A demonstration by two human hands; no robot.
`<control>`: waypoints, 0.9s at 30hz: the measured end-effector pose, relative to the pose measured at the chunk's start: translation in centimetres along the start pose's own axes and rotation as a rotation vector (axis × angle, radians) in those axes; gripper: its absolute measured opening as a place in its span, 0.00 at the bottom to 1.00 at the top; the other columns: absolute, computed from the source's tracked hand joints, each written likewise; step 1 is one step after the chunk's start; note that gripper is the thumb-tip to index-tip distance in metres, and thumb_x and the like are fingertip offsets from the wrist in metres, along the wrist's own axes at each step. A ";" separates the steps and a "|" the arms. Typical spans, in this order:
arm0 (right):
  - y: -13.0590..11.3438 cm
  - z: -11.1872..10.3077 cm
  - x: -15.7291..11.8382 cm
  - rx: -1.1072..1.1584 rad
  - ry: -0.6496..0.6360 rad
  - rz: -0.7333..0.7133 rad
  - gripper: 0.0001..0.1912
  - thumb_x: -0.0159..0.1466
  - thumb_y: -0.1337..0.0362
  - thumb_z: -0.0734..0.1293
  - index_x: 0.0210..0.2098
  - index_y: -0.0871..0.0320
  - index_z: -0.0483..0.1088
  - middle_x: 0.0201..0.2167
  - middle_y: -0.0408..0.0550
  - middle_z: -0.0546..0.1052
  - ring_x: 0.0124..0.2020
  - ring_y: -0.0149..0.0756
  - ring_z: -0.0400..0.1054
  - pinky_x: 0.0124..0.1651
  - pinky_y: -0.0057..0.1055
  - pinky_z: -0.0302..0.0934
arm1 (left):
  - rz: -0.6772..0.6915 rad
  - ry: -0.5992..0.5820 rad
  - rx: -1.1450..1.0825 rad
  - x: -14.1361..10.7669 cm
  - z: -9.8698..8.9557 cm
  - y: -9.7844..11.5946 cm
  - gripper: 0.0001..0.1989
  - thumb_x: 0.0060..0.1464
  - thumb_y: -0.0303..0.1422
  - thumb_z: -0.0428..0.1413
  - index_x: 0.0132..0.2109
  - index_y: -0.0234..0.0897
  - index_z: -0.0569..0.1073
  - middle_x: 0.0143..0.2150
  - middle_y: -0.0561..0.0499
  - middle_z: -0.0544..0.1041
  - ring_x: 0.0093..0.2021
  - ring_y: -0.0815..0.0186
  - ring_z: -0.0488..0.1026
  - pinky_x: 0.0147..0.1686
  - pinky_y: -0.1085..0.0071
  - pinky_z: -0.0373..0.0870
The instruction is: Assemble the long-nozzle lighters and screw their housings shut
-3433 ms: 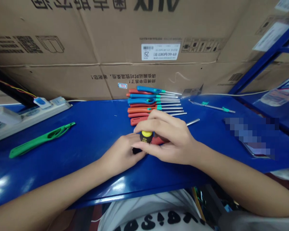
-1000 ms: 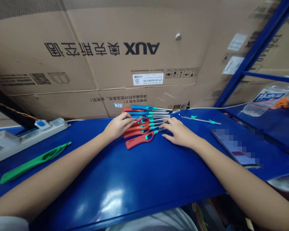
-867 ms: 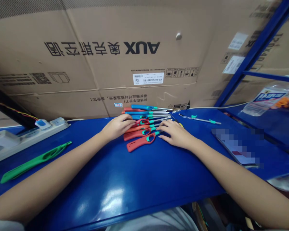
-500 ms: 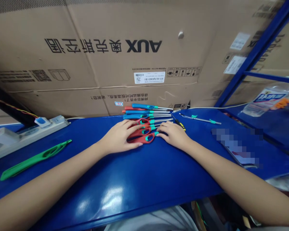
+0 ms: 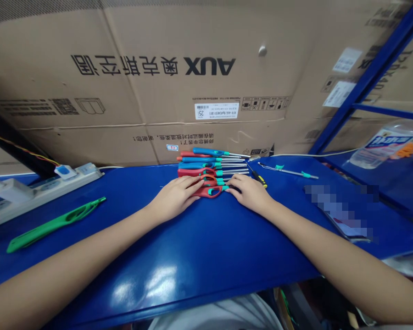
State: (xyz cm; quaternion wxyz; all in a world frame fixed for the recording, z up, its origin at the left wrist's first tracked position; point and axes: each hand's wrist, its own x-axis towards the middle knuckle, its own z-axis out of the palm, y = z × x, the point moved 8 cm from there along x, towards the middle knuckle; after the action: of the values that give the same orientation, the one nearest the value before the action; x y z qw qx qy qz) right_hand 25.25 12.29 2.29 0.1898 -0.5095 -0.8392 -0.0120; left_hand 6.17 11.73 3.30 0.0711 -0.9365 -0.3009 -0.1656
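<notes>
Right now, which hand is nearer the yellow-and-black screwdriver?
The right hand, just in front of the screwdriver. The left hand is farther away, on the other side of the red-handled lighters.

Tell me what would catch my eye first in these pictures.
The eye goes first to the row of red and blue lighters lying side by side on the blue table, their metal nozzles pointing right. The left hand and right hand rest at either side of the row's near end. Behind them stands a large cardboard carton printed AUX, and a green lighter handle lies off to the left.
</notes>
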 end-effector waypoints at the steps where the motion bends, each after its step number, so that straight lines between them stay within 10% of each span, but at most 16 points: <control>1: 0.1 0.0 0.0 0.002 0.002 0.007 0.11 0.71 0.60 0.65 0.48 0.57 0.77 0.47 0.54 0.78 0.49 0.46 0.74 0.45 0.38 0.68 | -0.009 0.007 0.002 0.1 -0.1 -0.1 0.21 0.69 0.37 0.53 0.64 0.34 0.70 0.64 0.37 0.73 0.63 0.49 0.71 0.61 0.50 0.70; 27: -0.9 -1.6 -0.7 0.094 0.078 -0.091 0.13 0.67 0.62 0.66 0.51 0.56 0.73 0.48 0.53 0.76 0.43 0.43 0.75 0.41 0.37 0.69 | -0.173 -0.021 0.005 -1.4 -3.1 -0.2 0.27 0.62 0.37 0.58 0.65 0.34 0.68 0.64 0.37 0.71 0.62 0.48 0.69 0.60 0.51 0.68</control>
State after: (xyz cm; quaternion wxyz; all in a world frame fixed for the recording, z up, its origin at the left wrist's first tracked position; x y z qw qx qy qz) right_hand 25.24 10.88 3.65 0.2453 -0.4605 -0.8531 -0.0012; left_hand 4.14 10.36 5.73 0.0559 -0.9084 -0.3819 -0.1605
